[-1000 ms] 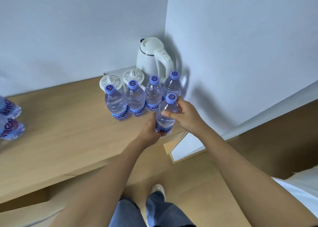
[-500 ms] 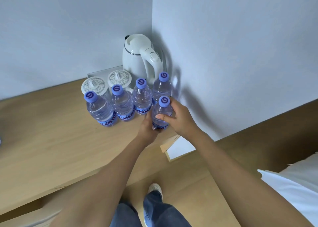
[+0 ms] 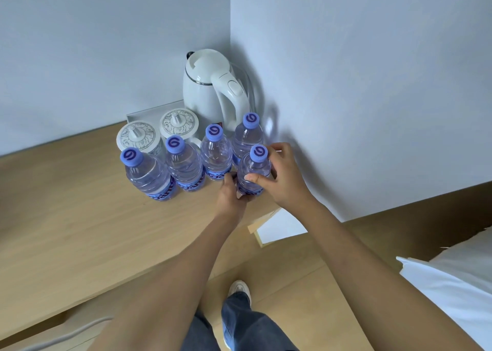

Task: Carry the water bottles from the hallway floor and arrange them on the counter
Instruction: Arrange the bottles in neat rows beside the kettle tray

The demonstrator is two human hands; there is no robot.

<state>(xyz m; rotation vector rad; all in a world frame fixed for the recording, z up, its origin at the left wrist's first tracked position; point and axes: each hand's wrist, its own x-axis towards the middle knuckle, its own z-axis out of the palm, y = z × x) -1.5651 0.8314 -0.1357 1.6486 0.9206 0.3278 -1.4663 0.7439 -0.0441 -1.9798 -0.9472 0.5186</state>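
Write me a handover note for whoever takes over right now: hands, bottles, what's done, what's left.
Left hand: grips the lower part of the fifth bottle.
Right hand: fingers curled round the same bottle's upper body.
Bottles: four stand in a row on the wooden counter, in front of the white kettle and two lidded cups. The fifth sits in front of the row's right end, near the wall.
Done: four placed.
Left: release the fifth once it stands steady. No other bottles in view; check the hallway.
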